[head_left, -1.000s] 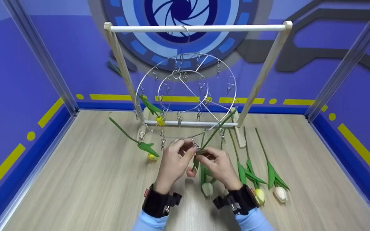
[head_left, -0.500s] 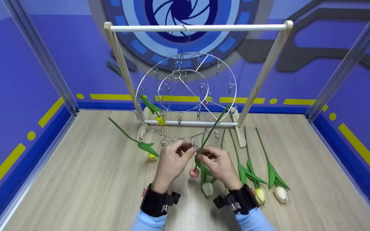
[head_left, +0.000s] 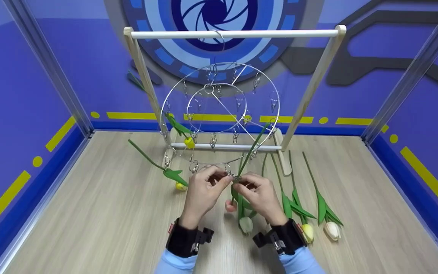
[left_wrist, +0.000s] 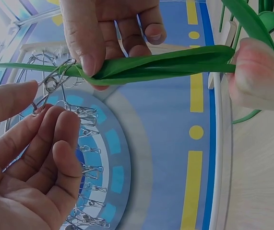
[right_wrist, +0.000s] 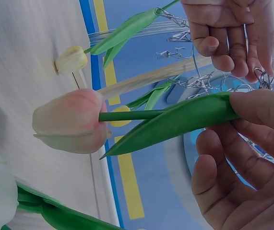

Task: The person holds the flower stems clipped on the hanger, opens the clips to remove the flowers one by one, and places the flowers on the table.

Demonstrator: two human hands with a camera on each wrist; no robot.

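Observation:
My left hand [head_left: 205, 190] pinches the handles of a wire clip [left_wrist: 52, 85] between thumb and fingers. My right hand [head_left: 259, 196] grips a pink-white artificial tulip [right_wrist: 72, 120] by its green leaf and stem, flower down and stem slanting up. In the left wrist view the clip's tip lies against the tulip stem beside the right thumb; whether it grips the stem I cannot tell. The clip hangs at the front of a round wire hanger [head_left: 167, 91] with several other clips. Two yellow tulips [head_left: 181, 186] hang head down at the hanger's left side.
A wooden stand [head_left: 310, 91] with a white top bar [head_left: 272, 34] carries the hanger. Several tulips lie on the tabletop [head_left: 101, 213] at right, among them a white tulip [head_left: 332, 230] and a pale yellow tulip [head_left: 307, 232]. Blue-purple panels [head_left: 25, 95] wall the table in.
The held tulip's stem has swung left and stands steeper, and its flower has moved slightly right. Both hands stay almost where they were, still on the clip and the tulip.

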